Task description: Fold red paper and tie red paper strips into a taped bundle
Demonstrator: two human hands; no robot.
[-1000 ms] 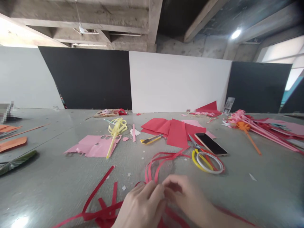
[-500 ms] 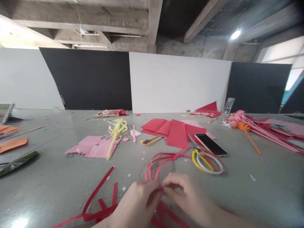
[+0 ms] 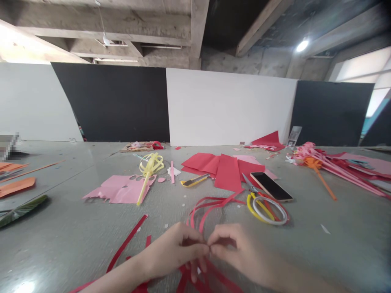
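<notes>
My left hand (image 3: 172,251) and my right hand (image 3: 241,252) meet low in the middle of the view, fingertips pinched together on thin red paper strips (image 3: 207,205). The strips loop up toward the back and trail away under both hands. More red strips (image 3: 126,243) lie to the left of my left wrist. Both hands are closed in a pinch on the strips.
Scissors with yellow and red handles (image 3: 265,207) and a phone (image 3: 271,186) lie right of the loops. Behind are red sheets (image 3: 226,169), a yellow cutter (image 3: 194,180), pink paper (image 3: 120,188) and a yellow paper stick (image 3: 148,169). Pink and orange sticks (image 3: 330,167) pile at right.
My left hand has turned and slid left, its forearm now showing. The pinch point has stayed about where it was, and the strips under the hands have shifted slightly.
</notes>
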